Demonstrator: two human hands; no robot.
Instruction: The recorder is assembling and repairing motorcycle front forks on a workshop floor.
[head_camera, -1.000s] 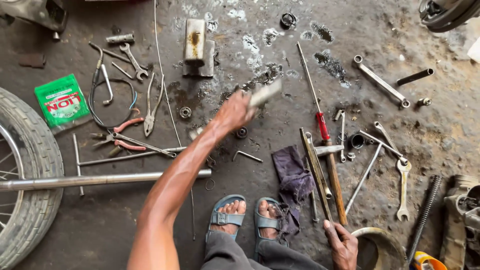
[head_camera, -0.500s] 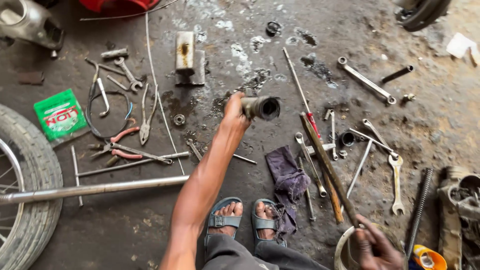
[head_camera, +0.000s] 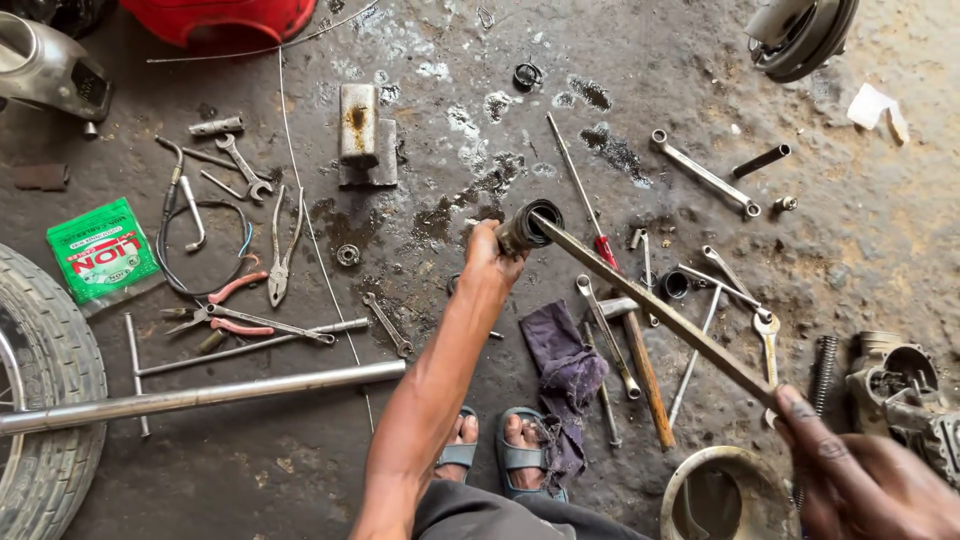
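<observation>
My left hand (head_camera: 487, 262) reaches out over the oily floor and grips a short dark metal tube (head_camera: 530, 226), its open end turned to the right. At the bottom right, my right hand (head_camera: 860, 480) holds one end of a long flat metal bar (head_camera: 660, 310). The bar slants up and left, and its far tip rests at the mouth of the tube. My sandalled feet (head_camera: 490, 445) show below my left arm.
Spanners (head_camera: 700, 172), a red-handled screwdriver (head_camera: 590, 215), pliers (head_camera: 235, 310), a wooden-handled hammer (head_camera: 645, 375) and a purple rag (head_camera: 565, 375) lie scattered. On the left lie a tyre (head_camera: 40, 400), a long steel pipe (head_camera: 200, 395) and a green packet (head_camera: 100, 250). A metal bowl (head_camera: 720, 490) and an engine part (head_camera: 900, 390) sit at the right.
My left hand has lifted the tube off the floor and turned it sideways. My right hand has raised the flat bar and brought its tip to the tube's mouth.
</observation>
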